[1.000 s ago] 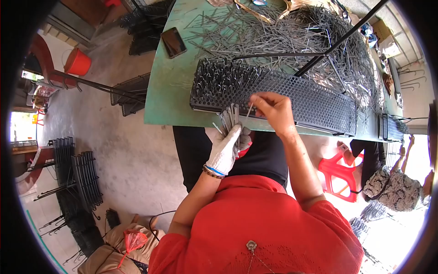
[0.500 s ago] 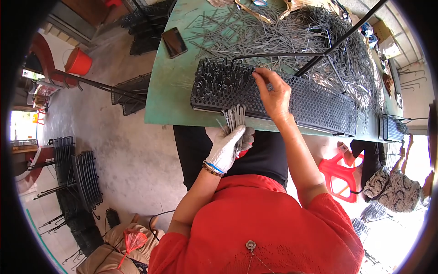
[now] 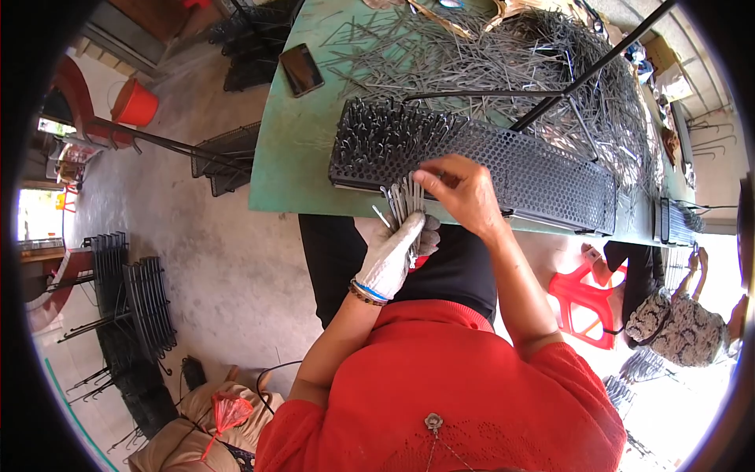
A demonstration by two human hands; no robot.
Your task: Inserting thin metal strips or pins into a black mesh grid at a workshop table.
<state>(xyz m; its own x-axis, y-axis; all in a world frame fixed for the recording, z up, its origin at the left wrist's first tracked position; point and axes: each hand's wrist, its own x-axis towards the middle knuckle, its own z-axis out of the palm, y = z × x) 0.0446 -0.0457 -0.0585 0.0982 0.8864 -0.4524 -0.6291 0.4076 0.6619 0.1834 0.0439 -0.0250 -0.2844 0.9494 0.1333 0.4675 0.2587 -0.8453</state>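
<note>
My left hand [image 3: 397, 250], in a white glove, grips a bundle of thin grey metal pins [image 3: 403, 200] fanned upward at the table's near edge. My bare right hand [image 3: 462, 191] hovers just above that bundle, fingertips pinching at the tops of the pins. Right behind both hands lies a long black perforated tray [image 3: 543, 175] on the green table [image 3: 292, 161]. The tray's left part [image 3: 381, 135] is filled with upright pins; the right part shows bare holes.
A big heap of loose grey pins [image 3: 503, 59] covers the far side of the table, crossed by a black rod [image 3: 586, 71]. A dark phone [image 3: 301, 69] lies at the table's left. Another person [image 3: 668, 315] crouches at right by a red stool [image 3: 586, 295]. Black wire racks [image 3: 130, 303] stand on the floor.
My right hand went from the bundle out to the tray, then came back to the pins in my left hand. The left hand has stayed in place.
</note>
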